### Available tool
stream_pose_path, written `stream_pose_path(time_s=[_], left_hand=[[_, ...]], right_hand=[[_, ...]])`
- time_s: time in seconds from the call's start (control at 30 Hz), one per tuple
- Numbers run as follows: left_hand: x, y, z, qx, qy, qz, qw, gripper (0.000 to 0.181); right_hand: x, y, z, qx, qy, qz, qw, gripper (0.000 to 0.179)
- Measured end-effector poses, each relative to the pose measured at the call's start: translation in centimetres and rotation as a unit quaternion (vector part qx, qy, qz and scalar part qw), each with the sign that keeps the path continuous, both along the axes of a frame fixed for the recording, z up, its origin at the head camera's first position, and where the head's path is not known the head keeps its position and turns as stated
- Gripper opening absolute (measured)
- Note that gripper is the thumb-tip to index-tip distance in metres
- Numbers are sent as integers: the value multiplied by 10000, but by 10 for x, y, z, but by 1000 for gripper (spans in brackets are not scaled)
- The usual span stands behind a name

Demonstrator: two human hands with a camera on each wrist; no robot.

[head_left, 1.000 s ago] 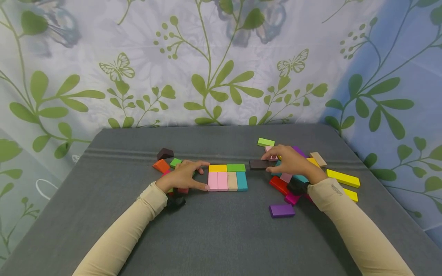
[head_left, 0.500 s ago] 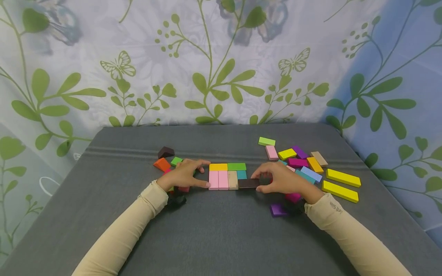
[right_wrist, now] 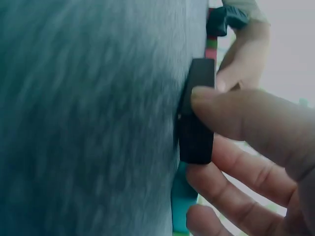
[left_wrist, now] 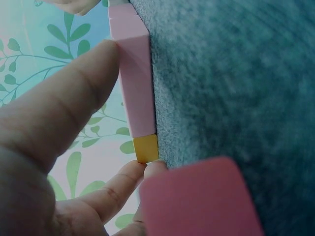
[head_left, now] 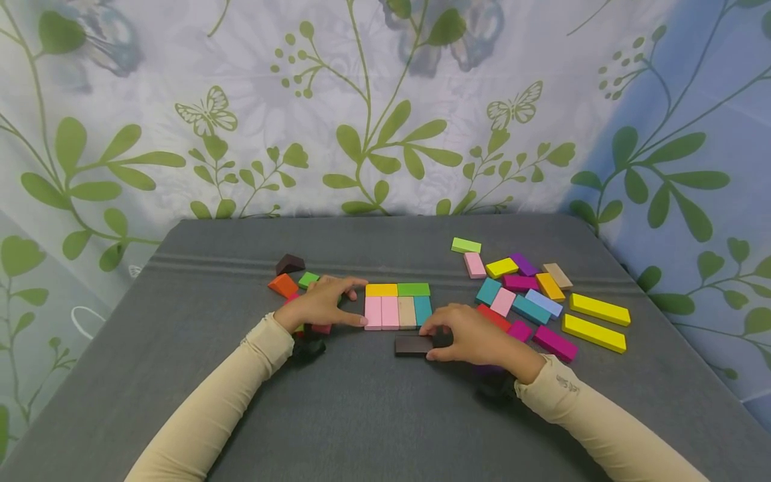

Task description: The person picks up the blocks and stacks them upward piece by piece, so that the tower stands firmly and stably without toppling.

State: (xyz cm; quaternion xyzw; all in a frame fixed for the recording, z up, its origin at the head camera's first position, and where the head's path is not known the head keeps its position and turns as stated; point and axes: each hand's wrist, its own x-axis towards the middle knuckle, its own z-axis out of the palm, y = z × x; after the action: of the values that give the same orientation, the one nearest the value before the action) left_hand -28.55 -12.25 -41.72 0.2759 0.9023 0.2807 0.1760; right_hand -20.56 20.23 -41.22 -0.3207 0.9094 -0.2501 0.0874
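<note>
Toy building blocks lie flat in a tight group in the middle of the head view: a yellow block point(head_left: 381, 290) and a green block point(head_left: 413, 289) behind two pink blocks point(head_left: 381, 312), a natural wood block point(head_left: 406, 312) and a teal block point(head_left: 423, 312). My left hand point(head_left: 322, 301) rests along the group's left side. In the left wrist view its thumb touches a pink block point(left_wrist: 138, 83), with fingertips at the yellow block's end. Just in front of the group, my right hand point(head_left: 472, 338) pinches a dark brown block point(head_left: 412, 346) between thumb and fingers.
Loose blocks lie scattered right of the group, including two long yellow blocks point(head_left: 596, 333) and a magenta block point(head_left: 555, 343). Left of it are an orange block point(head_left: 283, 286) and a dark block point(head_left: 290, 264). A patterned curtain point(head_left: 385, 100) hangs behind the grey table point(head_left: 337, 415).
My right hand has brought the dark brown block leftward and nearer, from right of the group to just in front of it. The left hand has stayed beside the group.
</note>
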Motion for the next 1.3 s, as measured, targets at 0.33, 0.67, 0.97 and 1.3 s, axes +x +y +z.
stream_pose_path(time_s=[0.33,0.67,0.97,1.3], left_hand=[[-1,0,-1,-48,22,11,10000,80],[0,0,1,-11,34,28,10000,80],[-1,1,-1,-11,50,0,10000,79],[1,1,2,40,-37,76,10000,79]], right_hand=[[2,-28,0,147,201,-317,9992,33],[1,-47,1,203,577,-373,9974,29],[-3,-55,1,68,431,-557,9975,30],[-7,-59,1,26,441,-631,9970,31]])
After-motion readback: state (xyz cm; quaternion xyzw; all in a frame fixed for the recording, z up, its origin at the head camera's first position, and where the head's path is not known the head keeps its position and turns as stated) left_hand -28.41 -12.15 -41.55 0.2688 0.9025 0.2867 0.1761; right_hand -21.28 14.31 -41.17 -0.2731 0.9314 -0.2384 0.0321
